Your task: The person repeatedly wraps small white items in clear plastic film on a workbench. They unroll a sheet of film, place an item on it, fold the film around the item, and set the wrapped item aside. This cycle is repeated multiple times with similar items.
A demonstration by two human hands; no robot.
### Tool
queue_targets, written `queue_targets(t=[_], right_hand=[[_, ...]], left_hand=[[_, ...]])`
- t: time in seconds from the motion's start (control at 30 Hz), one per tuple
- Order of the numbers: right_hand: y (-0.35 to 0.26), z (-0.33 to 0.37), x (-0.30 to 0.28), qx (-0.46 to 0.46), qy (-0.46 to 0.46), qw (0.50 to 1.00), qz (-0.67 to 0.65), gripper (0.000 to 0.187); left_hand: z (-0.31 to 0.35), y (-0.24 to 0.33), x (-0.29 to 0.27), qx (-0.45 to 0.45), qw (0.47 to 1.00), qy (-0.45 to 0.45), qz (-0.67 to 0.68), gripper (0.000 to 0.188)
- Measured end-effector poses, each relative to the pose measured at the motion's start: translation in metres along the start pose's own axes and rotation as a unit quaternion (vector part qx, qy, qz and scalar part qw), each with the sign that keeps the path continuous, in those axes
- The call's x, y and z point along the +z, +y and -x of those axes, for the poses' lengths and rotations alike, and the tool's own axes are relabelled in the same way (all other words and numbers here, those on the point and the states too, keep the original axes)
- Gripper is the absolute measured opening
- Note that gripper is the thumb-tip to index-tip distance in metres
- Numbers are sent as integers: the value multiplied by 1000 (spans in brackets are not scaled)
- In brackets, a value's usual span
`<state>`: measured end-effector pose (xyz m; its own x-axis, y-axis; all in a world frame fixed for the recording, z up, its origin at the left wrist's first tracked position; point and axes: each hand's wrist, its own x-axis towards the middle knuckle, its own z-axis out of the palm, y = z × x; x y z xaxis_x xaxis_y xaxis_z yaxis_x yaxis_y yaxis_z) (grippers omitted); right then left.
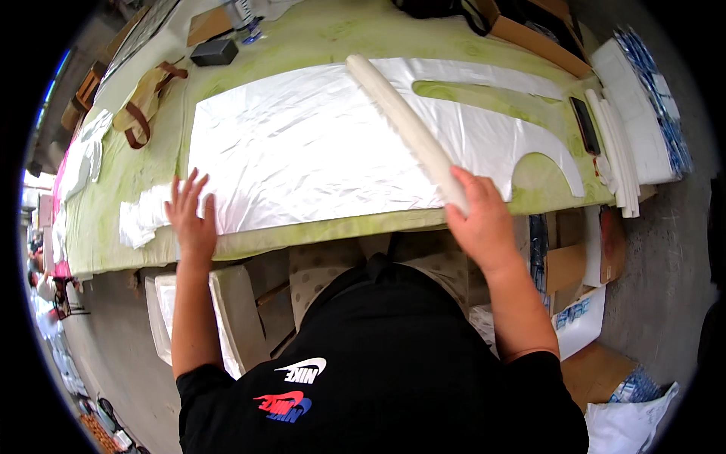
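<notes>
A large white plastic sheet, cut like an apron with a curved notch and a long slot toward its right, lies flat but wrinkled on the green cloth-covered table. Slanting across it is a long off-white tube or roll. My right hand grips this tube by its near end, at the table's front edge. At the sheet's near left corner my left hand is open, fingers spread, holding nothing. Beside that hand sits a small pile of folded white plastic.
Several white rolls and a black phone lie at the right edge. An open cardboard box stands far right. A grey block and a tan bag with brown handles occupy the far left. Boxes are under the table.
</notes>
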<state>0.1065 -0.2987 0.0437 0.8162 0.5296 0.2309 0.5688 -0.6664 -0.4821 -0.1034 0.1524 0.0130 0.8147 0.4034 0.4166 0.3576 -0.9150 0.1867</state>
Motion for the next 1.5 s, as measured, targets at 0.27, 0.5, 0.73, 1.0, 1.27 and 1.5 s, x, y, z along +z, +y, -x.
queue_targets(t=[0.27,0.5,0.73,1.0,1.27,1.5], right_hand=[[-28,24,18,120,-90,958,-245,64],[-10,44,4,125,-80,944,-294,66],[39,69,11,99,66,925,-360,36],[34,70,16,78,67,913,-395,21],[52,93,18,109,75,917,-377,20],[69,34,-15,-107,179,971,-117,22]], left_hand=[[-31,234,36,197,909,-128,345,49],[-32,306,80,265,901,-190,287,51],[-36,300,60,291,912,-133,258,50],[-89,379,77,271,885,-295,235,29],[-105,397,85,207,879,-405,143,25],[-111,385,72,120,872,-417,225,28]])
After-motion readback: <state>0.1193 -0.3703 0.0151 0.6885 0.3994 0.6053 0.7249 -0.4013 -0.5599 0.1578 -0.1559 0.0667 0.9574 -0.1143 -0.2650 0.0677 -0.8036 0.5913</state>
